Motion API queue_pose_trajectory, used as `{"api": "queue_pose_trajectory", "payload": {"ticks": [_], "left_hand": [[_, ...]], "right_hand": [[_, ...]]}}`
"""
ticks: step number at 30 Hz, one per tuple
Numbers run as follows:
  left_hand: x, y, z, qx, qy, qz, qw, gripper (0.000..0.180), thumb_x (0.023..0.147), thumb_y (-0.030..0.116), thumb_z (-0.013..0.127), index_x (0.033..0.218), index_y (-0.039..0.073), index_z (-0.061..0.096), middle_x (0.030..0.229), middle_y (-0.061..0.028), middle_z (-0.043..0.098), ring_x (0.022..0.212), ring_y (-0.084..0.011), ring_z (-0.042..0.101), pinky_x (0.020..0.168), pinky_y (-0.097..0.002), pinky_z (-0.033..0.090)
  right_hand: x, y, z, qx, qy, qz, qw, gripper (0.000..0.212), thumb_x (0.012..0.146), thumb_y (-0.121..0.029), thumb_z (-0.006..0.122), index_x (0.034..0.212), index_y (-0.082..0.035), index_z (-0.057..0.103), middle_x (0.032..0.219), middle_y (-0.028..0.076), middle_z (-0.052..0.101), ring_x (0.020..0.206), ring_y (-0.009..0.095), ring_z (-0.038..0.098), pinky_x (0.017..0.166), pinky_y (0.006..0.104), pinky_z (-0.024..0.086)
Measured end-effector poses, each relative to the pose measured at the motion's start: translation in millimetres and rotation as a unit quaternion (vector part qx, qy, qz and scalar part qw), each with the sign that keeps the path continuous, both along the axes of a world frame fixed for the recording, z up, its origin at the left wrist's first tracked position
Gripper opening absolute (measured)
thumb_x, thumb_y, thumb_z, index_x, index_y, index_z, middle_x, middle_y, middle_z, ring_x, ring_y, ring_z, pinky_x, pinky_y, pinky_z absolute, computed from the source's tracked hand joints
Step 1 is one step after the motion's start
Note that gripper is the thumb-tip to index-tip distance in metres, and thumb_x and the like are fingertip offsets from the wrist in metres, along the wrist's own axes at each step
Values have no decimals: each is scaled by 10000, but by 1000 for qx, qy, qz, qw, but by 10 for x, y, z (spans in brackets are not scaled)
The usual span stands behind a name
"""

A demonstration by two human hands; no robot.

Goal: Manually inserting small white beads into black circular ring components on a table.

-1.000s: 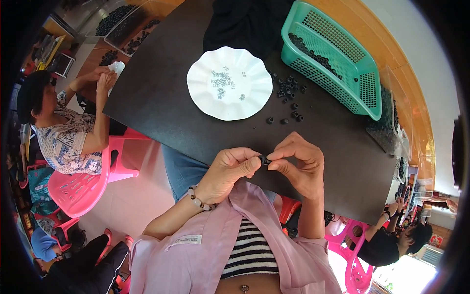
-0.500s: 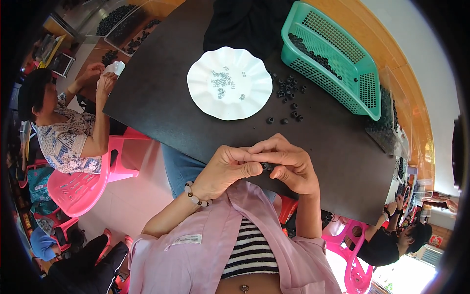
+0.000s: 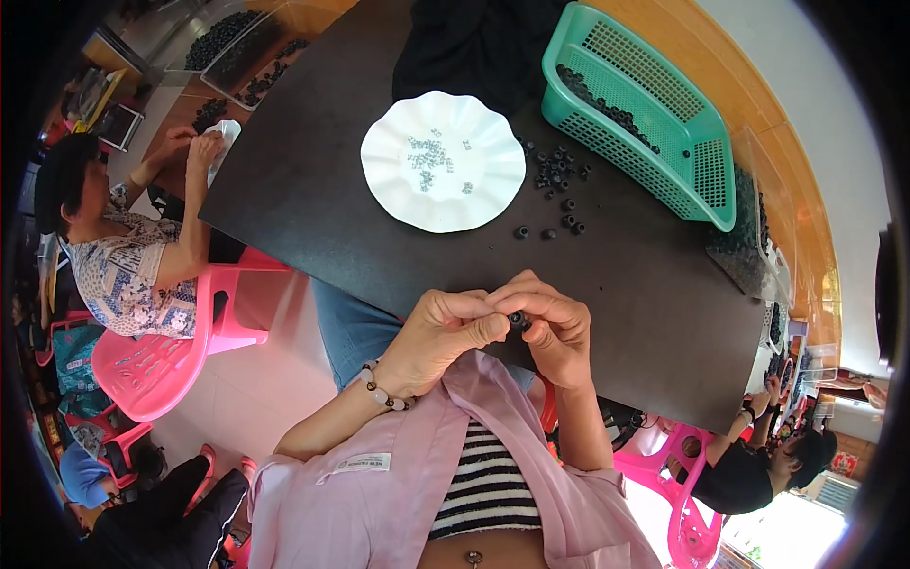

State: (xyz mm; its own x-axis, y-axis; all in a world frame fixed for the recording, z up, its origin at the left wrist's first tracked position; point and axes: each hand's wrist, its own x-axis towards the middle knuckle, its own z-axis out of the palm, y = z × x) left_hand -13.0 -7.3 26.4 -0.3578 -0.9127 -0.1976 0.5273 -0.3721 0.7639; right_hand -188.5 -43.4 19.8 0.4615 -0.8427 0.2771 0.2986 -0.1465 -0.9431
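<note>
My right hand (image 3: 559, 337) pinches a small black ring-like part (image 3: 517, 321) between thumb and fingers, its round opening showing. Right against it, the thumb and forefinger of my left hand (image 3: 438, 334) are pressed together; whatever they hold, if anything, is too small to make out. Both hands are above the near edge of the dark table (image 3: 322, 228). Beyond them stands a white plate with a wavy rim (image 3: 389, 194), holding many tiny clear pieces (image 3: 428, 155). Loose black parts (image 3: 557, 169) like the one in my fingers lie right of the plate.
A green plastic basket (image 3: 716, 180) with more black parts stands at the far right, near a clear bin (image 3: 744, 251). Black cloth (image 3: 455, 57) lies at the back. One person (image 3: 133, 237) works on the left, another (image 3: 758, 469) at the lower right. Pink chairs (image 3: 156, 370) stand around.
My right hand has shifted slightly left and its fingers have closed in. The black part now shows more plainly between my hands. The plate and basket stay in place.
</note>
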Motion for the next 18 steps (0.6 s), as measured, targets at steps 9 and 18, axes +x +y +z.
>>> {"api": "queue_pose_trajectory", "payload": {"ticks": [9,18], "left_hand": [[-13,13,-1,32,-1,25,999,185,906,175,668,952,3,719,772,40,566,695,-48,441,633,-212,377],[10,22,28,34,16,21,999,193,898,191,674,925,3,710,752,10,587,683,-59,469,617,-208,382]], "right_hand": [[78,140,-20,148,-99,25,984,406,946,-291,582,1179,41,616,1194,156,604,1032,207,579,902,323,451],[96,151,7,162,-111,38,980,423,947,-291,580,1217,35,597,1228,157,585,1050,197,571,899,315,450]]}}
